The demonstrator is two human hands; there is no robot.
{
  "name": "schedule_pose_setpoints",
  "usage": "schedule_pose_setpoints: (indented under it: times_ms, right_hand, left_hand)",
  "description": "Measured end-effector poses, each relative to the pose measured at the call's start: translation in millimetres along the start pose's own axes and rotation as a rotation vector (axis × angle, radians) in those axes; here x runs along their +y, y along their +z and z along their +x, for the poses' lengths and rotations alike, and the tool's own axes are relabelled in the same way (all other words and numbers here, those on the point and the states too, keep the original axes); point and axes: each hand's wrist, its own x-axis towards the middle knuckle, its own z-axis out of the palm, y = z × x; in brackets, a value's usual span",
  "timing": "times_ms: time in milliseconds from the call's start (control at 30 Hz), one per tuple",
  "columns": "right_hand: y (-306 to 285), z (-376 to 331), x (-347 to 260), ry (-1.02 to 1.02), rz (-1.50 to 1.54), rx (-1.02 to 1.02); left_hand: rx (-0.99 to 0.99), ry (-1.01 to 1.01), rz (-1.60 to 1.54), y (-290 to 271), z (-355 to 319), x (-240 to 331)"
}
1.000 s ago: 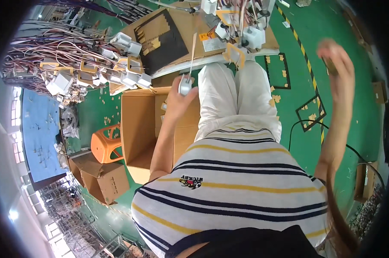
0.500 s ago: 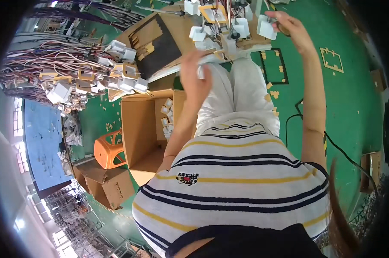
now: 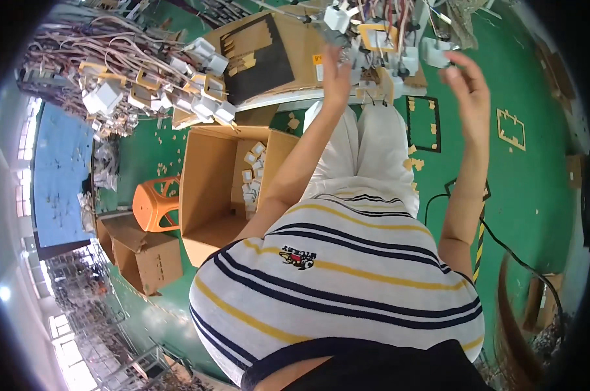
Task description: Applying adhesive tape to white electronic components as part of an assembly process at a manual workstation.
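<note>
My left hand (image 3: 336,81) is raised just below a white plastic box (image 3: 338,19) that hangs among the wires at the top. Its fingers point upward and are smeared by motion, so I cannot make out anything in them. At the upper right, the thumb and index finger of my right hand (image 3: 467,81) close on the lower right edge of another white plastic box (image 3: 435,52). Between the hands stands a cluster of wired white boxes, one with a tan rectangular frame (image 3: 378,38). A tan upright piece (image 3: 384,83) sits at the board's near edge.
A cardboard carton (image 3: 207,179) beside my left forearm holds several small white-and-tan pieces. An orange stool (image 3: 157,207) and a smaller carton (image 3: 148,260) stand farther left. Bundled wires (image 3: 122,49) hang at the upper left, beside a black panel (image 3: 259,62). A black cable (image 3: 523,251) crosses the green floor.
My left hand has moved up and right, from over my lap to the wired boxes. The right hand stays at its white box, with the fingers now lower on its edge. The view has shifted slightly.
</note>
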Motion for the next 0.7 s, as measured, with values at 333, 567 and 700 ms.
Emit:
schedule_pose_setpoints:
  times_ms: [333,567,700]
  right_hand:
    - [51,16,13,0.004,-0.025,-0.431]
    - [51,8,22,-0.002,0.006,-0.336]
    - [49,-15,24,0.223,0.356,-0.325]
  left_hand:
    - [0.025,0.245,0.533,-19,19,8]
    - [-0.182,0.263,0.387,-27,114,-12]
    - [-0.360,0.222,0.482,-38,58,14]
